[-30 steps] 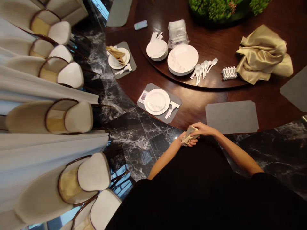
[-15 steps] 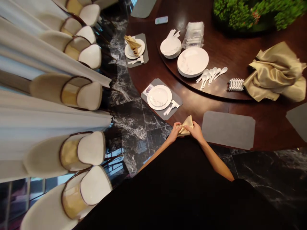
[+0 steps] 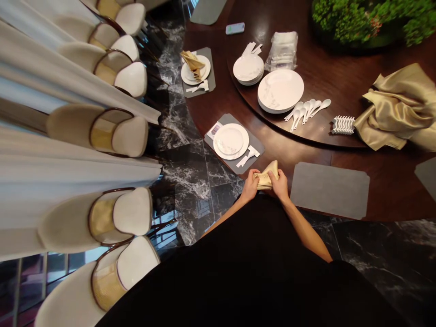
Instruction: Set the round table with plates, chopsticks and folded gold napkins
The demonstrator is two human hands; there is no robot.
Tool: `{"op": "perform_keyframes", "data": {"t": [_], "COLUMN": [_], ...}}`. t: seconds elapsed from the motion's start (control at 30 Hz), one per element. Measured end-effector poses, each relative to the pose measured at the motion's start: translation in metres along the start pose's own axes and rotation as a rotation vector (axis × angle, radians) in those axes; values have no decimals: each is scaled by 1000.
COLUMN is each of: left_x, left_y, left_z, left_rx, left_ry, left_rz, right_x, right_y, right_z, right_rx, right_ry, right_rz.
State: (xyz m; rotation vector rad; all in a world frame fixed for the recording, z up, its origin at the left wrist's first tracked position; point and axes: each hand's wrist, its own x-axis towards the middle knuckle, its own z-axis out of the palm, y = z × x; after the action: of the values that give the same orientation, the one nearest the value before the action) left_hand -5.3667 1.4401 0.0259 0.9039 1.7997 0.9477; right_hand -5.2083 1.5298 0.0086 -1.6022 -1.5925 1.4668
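napkin [image 3: 266, 178]: partly hidden | gold cloth [image 3: 398, 106]: cut off right | foliage [image 3: 354, 20]: cut off top

A single head-worn camera looks forward and steeply down past the person's black-clad torso [image 3: 252, 268], close above the left hand [image 3: 250, 187] and right hand [image 3: 279, 186], with the wooden tabletop [image 3: 391, 195] ahead and draped chairs [image 3: 132, 212] along the left.

Black marble floor [image 3: 194, 200], cream-draped banquet chairs [image 3: 131, 136], dark round wooden table [image 3: 384, 190]

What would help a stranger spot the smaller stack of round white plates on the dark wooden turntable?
On the round dark wooden table, look to the dark wooden turntable. The small stack of round white plates sits beside a clear plastic bag, narrower than the wide white stack by the white spoons.
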Motion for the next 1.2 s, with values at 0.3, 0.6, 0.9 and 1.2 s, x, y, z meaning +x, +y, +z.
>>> {"op": "perform_keyframes", "data": {"t": [0.3, 0.6, 0.9, 1.2], "left_x": [28, 138, 249, 269], "left_y": [4, -9, -37, -62], "left_z": [-36, -166, -227, -218], "left_rx": [37, 707, 1221, 1238], "left_ry": [48, -38, -300, -261], "left_rz": [135, 315, 262, 278], "right_x": [22, 26, 13, 14], "right_y": [-12, 26, 48, 56], "right_z": [43, 42, 46, 38], "right_rx": [82, 409, 406, 381], "right_ry": [57, 99, 52, 78], "right_rz": [30, 315, 395, 411]}}
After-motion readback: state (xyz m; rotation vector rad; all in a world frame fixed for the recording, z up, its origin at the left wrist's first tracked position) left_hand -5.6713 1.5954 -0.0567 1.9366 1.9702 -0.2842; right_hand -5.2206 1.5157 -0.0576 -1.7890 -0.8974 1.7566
